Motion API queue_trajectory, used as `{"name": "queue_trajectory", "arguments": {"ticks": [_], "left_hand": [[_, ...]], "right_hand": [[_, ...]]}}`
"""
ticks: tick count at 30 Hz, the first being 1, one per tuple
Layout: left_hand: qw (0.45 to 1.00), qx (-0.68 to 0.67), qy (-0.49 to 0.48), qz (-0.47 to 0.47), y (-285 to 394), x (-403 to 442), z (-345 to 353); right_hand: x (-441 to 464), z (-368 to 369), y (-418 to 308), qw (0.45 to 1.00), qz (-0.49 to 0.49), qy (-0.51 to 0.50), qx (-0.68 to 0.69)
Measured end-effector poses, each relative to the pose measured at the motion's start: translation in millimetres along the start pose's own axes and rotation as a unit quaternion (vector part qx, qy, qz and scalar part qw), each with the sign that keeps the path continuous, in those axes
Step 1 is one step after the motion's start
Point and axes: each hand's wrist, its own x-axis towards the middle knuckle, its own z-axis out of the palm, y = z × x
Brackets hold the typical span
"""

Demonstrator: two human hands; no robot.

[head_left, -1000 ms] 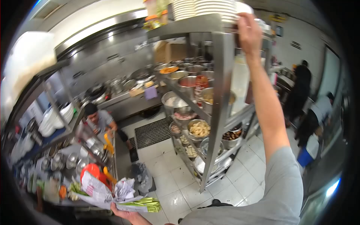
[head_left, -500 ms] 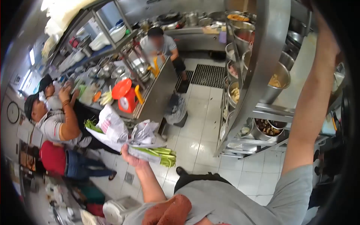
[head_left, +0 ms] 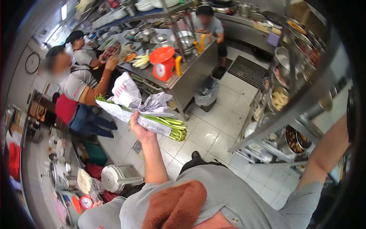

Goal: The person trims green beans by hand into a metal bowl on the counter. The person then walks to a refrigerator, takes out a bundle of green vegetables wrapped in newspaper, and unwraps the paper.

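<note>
My left hand (head_left: 141, 129) is closed around a bundle of long green vegetable stalks (head_left: 176, 129), wrapped in printed white paper (head_left: 152, 122). The stalks' cut ends point right, and a leafy end sticks out at the left. Crumpled white paper or bags (head_left: 127, 91) rest on top of the bundle; whether they hold anything is hidden. I hold it out in front of me above the tiled floor. My right forearm (head_left: 324, 152) reaches toward the right edge of the view, where the hand itself is lost beyond the dark border.
A steel counter (head_left: 190, 91) carries a red-orange scale (head_left: 162, 65) and bowls. Beside it stands a lined bin (head_left: 206, 93). A metal rack (head_left: 263, 133) with food containers rises at right. Several people work at left and behind the counter. A white plastic stool (head_left: 112, 177) stands lower left.
My view has swung toward the right and down-left side, so the counter and bundle appear shifted. The bundle stays in my left hand. My right arm has come down from its raised position.
</note>
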Motion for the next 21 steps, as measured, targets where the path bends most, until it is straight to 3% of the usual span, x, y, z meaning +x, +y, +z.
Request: {"name": "queue_trajectory", "arguments": {"ticks": [2,3,4,5,6,7,8,9,10,12,13,15,16,19,21], "left_hand": [[1.000,-0.010,-0.002,0.001,10,27,-11],[1.000,-0.011,0.000,0.007,13,39,-18],[1.000,-0.013,0.000,-0.001,14,46,-16],[1.000,-0.015,-0.002,-0.013,14,55,-13],[1.000,-0.015,0.004,-0.005,14,63,-12],[1.000,-0.016,0.004,-0.007,13,75,-15],[1.000,-0.017,-0.001,-0.011,14,85,-21],[1.000,-0.016,-0.003,-0.016,16,92,-27],[1.000,0.001,0.001,-0.006,18,98,-30],[0.999,0.036,0.015,-0.009,24,110,-35],[0.998,0.059,0.025,-0.001,26,119,-38],[0.998,0.065,0.024,0.000,32,136,-54],[0.997,0.073,0.032,0.007,37,140,-58],[0.996,0.091,0.016,0.015,47,144,-56],[0.992,0.108,0.055,0.039,52,149,-69]], "right_hand": [[-4,-15,-18,0.996,-0.004,-0.041,0.080],[-28,-20,-32,0.953,-0.015,-0.197,0.232],[-52,-24,-46,0.846,0.035,-0.365,0.387],[-76,-28,-60,0.731,0.109,-0.496,0.456],[-123,-14,-112,0.708,0.166,-0.486,0.484],[-170,1,-163,0.683,0.222,-0.471,0.512],[-243,22,-173,0.596,0.202,-0.569,0.530],[-302,38,-196,0.547,0.255,-0.636,0.480],[-361,42,-212,0.465,0.338,-0.727,0.376],[-469,28,-228,0.369,0.446,-0.739,0.344],[-507,21,-231,0.367,0.453,-0.738,0.340],[-570,3,-238,0.452,0.370,-0.754,0.300],[-594,2,-241,0.447,0.381,-0.755,0.293],[-647,10,-247,0.432,0.276,-0.832,0.210],[-683,45,-252,0.410,0.225,-0.864,0.187]]}}
